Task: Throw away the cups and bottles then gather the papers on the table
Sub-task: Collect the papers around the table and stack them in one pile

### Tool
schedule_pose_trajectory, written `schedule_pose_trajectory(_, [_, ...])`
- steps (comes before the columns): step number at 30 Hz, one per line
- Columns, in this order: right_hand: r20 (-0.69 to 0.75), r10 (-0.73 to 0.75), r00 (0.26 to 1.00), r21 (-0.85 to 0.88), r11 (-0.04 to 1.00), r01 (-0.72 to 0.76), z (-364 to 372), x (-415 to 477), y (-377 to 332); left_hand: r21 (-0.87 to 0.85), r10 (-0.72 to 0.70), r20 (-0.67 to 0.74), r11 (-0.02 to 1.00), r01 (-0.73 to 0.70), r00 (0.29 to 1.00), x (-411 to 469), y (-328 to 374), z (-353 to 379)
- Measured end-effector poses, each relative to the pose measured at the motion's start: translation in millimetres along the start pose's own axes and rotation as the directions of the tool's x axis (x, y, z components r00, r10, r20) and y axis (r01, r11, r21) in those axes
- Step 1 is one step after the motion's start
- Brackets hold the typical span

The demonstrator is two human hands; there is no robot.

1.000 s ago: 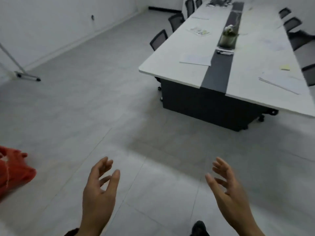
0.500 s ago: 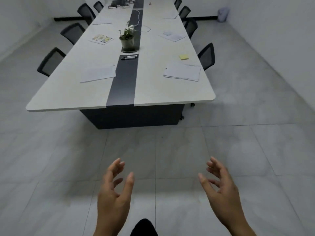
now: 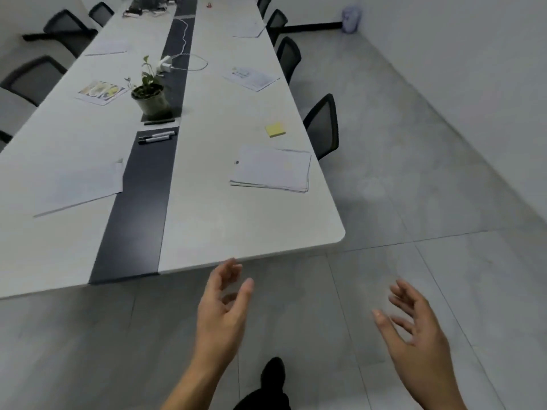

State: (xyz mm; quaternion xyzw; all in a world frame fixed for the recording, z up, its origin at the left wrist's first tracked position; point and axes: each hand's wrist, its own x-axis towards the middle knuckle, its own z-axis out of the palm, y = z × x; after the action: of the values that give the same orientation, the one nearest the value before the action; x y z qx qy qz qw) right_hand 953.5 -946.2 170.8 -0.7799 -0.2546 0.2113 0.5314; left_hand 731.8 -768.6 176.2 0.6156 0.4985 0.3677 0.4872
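Both hands are empty. The left hand (image 3: pixel 220 309) has its fingers loosely bent and holds nothing; the right hand (image 3: pixel 414 327) has its fingers spread apart and holds nothing too. Both hang over the floor, just in front of the near end of the desk (image 3: pixel 225 220); the left hand's fingertips are close to the near edge, but I cannot tell if they touch it.

I see no cups and no bottles on the desk, so the throwing-away part looks done; the far end holds some dark things too small to tell.

The papers are not gathered yet; they lie in many spots. A stack of papers (image 3: pixel 270 168) sits by the right edge, close to the near right corner; big white sheets (image 3: pixel 80 187) lie on the left side near the near end; a printed sheet (image 3: pixel 251 78) lies farther up the right edge; a colourful sheet (image 3: pixel 100 92) lies on the left side beside the plant pot (image 3: pixel 151 97); a yellow note pad (image 3: pixel 275 130) lies just past the stack.

I think about half the job is done; all the gathering is left, and the stack by the right edge is the closest to the hands.
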Motion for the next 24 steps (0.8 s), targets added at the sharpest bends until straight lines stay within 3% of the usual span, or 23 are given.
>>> schedule_pose_trajectory(6, [-0.161,0.021,0.987,0.021,1.000,-0.018,-51,140,1,0.109,0.179,0.178,0.974,-0.201,0.968,143,81,126])
schedule_pose_trajectory(10, [-0.161,0.084,0.983,0.056,0.996,-0.076,-76,236,42,0.176,0.173,0.190,0.962,-0.207,0.966,199,87,220])
schedule_pose_trajectory(16, [0.087,0.104,0.991,0.049,0.993,-0.109,-121,409,68,0.185,-0.017,0.059,0.983,0.006,0.998,223,98,351])
schedule_pose_trajectory(19, [0.197,0.027,0.980,-0.001,1.000,-0.028,-137,498,48,0.183,-0.057,-0.002,0.982,0.056,0.998,241,126,390])
schedule_pose_trajectory(24, [0.356,-0.091,0.930,-0.047,0.992,0.115,-116,628,12,0.189,-0.081,-0.239,0.974,0.128,0.968,291,156,413])
